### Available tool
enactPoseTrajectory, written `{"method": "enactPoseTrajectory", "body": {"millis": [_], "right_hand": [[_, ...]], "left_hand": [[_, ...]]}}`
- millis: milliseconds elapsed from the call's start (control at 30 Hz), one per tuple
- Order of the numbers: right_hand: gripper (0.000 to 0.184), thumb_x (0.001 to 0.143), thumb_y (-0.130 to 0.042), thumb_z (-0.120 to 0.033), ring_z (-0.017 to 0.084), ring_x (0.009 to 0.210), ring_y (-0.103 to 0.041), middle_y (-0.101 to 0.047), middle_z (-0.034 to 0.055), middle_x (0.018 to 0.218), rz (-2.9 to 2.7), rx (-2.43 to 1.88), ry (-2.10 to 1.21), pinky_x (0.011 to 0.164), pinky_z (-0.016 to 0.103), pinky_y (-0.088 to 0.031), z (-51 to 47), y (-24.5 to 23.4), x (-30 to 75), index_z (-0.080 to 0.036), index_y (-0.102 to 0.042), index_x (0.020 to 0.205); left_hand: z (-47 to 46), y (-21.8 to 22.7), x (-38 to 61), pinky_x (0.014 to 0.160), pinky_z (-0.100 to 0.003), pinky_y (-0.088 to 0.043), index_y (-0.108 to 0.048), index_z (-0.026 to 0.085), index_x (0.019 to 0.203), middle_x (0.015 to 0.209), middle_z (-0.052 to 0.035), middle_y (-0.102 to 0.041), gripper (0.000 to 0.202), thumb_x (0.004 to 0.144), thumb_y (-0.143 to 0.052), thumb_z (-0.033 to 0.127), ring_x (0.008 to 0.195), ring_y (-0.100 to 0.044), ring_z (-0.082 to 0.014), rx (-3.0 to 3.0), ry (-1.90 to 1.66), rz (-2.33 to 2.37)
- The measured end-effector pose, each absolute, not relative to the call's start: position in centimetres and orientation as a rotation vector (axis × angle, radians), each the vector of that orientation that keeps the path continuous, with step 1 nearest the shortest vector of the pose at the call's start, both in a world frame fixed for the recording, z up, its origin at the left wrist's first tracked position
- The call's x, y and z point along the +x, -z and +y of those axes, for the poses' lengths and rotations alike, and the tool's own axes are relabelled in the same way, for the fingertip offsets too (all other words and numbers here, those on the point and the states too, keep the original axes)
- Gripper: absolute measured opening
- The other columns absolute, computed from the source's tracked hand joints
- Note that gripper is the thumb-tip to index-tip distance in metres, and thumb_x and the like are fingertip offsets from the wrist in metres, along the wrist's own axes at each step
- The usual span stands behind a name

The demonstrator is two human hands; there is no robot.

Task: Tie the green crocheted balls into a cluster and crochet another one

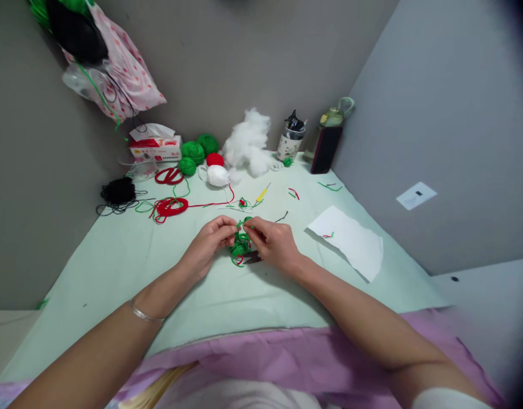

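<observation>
A small piece of bright green yarn work (240,225) is held up between the two bare hands, just above the pale green cloth-covered surface (193,312). The left hand (214,236) is nearly closed, thumb and forefinger pinching one side; the right hand (273,237) pinches the other side, its remaining fingers curled in. Directly below lies a rounded clump of green yarn (241,246), with dark-bladed scissors (253,258) partly under the right hand. Beyond sit a small red-and-green yarn piece (243,203) and a yellow-handled thin metal hook (262,194). The handwork looks partly done: some yarn is already shaped, and short trimmed ends lie on a torn white paper sheet (349,241), while the held piece seems unfinished. Full green yarn balls (193,152) and a fluffy white heap of stuffing (248,142) stand at the back. The fingers cover most of the held piece, so its form, and whether a needle is in it, cannot be told; the scissors' handles are hidden.
</observation>
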State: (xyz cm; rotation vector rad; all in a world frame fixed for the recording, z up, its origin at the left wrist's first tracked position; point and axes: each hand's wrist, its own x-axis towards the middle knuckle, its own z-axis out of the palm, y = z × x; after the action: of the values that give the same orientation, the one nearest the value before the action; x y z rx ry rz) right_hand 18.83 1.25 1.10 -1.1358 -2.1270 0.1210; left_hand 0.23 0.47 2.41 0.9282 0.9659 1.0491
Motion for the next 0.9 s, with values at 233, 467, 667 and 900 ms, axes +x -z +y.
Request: {"method": "enactPoseTrajectory", "body": {"millis": [233,467,667,900], "right_hand": [[0.028,0.105,-0.05,-0.029,0.011,0.058,-0.06,-0.073,-0.0014,0.069,-2.152,-1.084,-0.102,0.057,0.023,-0.035,1.11,-1.21,18.81,-0.021,-0.071,0.089],[0.029,0.106,-0.048,-0.027,0.012,0.069,-0.067,-0.079,0.0015,0.083,-2.193,-1.016,-0.064,0.061,0.025,-0.038,1.14,-0.87,18.82,-0.022,-0.073,0.093],[0.029,0.106,-0.047,-0.025,0.013,0.071,-0.067,-0.079,0.0018,0.083,-2.229,-1.014,-0.073,0.062,0.025,-0.039,1.09,-0.8,18.9,-0.022,-0.074,0.094],[0.028,0.105,-0.049,-0.025,0.013,0.072,-0.069,-0.08,0.0026,0.085,-2.221,-1.002,-0.082,0.062,0.024,-0.039,1.1,-0.88,18.9,-0.021,-0.074,0.094]], "left_hand": [[0.54,-2.49,0.26,0.069,-0.025,-0.045,-0.069,0.016,0.084,0.079,0.0011,-0.058,0.026,0.08,-0.077,0.041,0.067,-0.051,-0.0114,0.91,-1.063,0.923],[0.55,-2.83,0.25,0.064,-0.025,-0.041,-0.069,0.015,0.076,0.07,0.0024,-0.055,0.028,0.075,-0.084,0.04,0.064,-0.048,-0.0113,0.903,-1.072,0.944],[0.67,-2.66,0.11,0.062,-0.024,-0.04,-0.069,0.016,0.076,0.072,0.0033,-0.056,0.024,0.07,-0.085,0.033,0.062,-0.048,-0.0095,0.855,-1.122,0.934],[0.83,-2.28,-0.09,0.064,-0.023,-0.041,-0.069,0.016,0.079,0.074,0.004,-0.056,0.019,0.075,-0.083,0.029,0.063,-0.049,-0.0083,0.823,-1.161,0.909]]}}
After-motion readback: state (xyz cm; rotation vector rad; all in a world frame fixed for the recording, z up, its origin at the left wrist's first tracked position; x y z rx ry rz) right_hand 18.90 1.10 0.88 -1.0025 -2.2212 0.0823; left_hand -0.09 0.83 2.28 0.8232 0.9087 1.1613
